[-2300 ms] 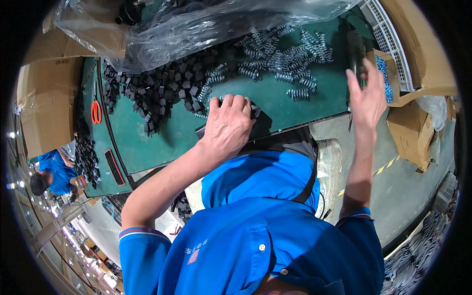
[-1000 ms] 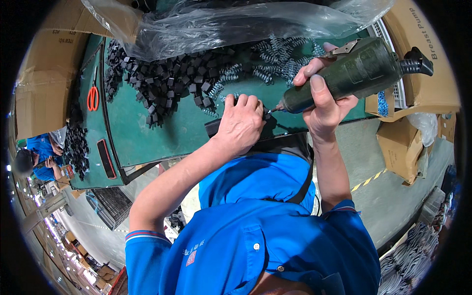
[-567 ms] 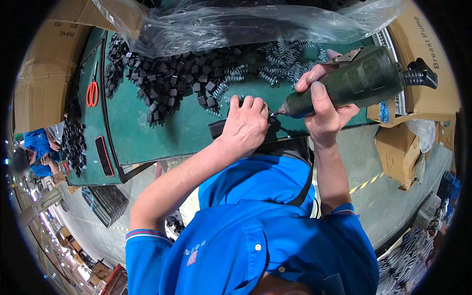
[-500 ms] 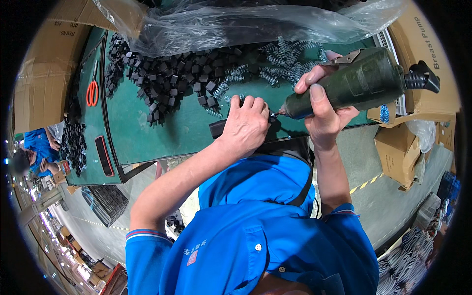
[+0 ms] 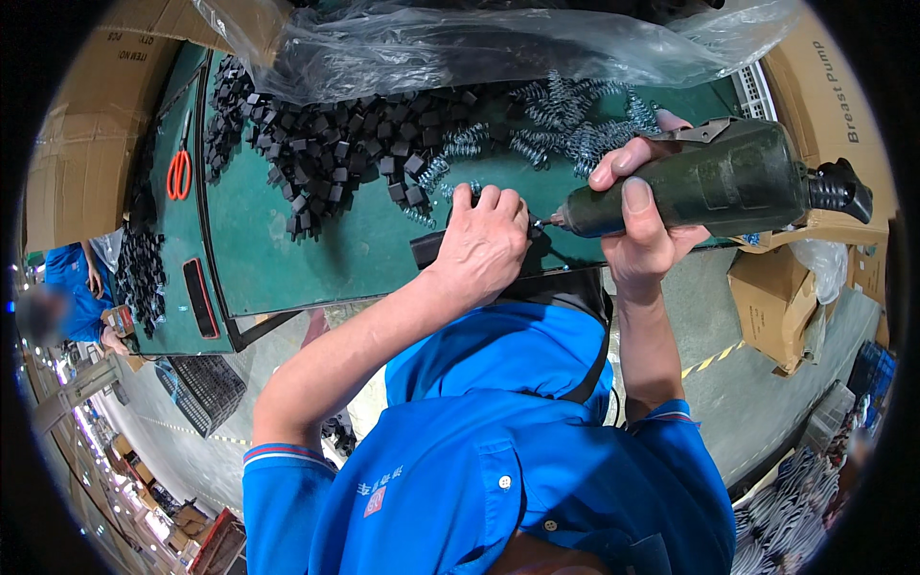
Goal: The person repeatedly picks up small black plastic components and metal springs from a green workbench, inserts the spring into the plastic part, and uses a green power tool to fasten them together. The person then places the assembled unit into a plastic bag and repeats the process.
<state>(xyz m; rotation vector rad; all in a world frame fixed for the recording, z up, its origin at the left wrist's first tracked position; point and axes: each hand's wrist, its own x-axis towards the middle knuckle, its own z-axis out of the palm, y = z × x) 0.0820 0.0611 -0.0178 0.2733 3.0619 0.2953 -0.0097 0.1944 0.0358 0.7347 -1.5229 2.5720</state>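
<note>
My right hand (image 5: pixel 644 218) is wrapped round a dark green power screwdriver (image 5: pixel 719 182), held nearly level with its bit pointing left. The bit's tip meets, or comes very close to, the right end of a black block-shaped part (image 5: pixel 427 251) at the table's near edge. My left hand (image 5: pixel 482 240) is closed over that part and hides most of it; just its left end and a bit at the right show. Beyond my left fingers lie loose metal coil springs (image 5: pixel 464 142) and a heap of small black blocks (image 5: pixel 326 153) on the green table (image 5: pixel 278 273).
Clear plastic sheeting (image 5: pixel 460 57) hangs over the table's far side. Orange-handled scissors (image 5: pixel 179 174) and a red-edged black phone-like slab (image 5: pixel 200 299) lie at left. Cardboard boxes (image 5: pixel 72 163) flank the table. A black crate (image 5: pixel 203 393) stands below; a co-worker in blue (image 5: pixel 72 283) is at far left.
The screwdriver has shifted slightly right, and its rear end has dropped nearer to me. My left hand has hardly moved on the black part. The co-worker's arms have changed position.
</note>
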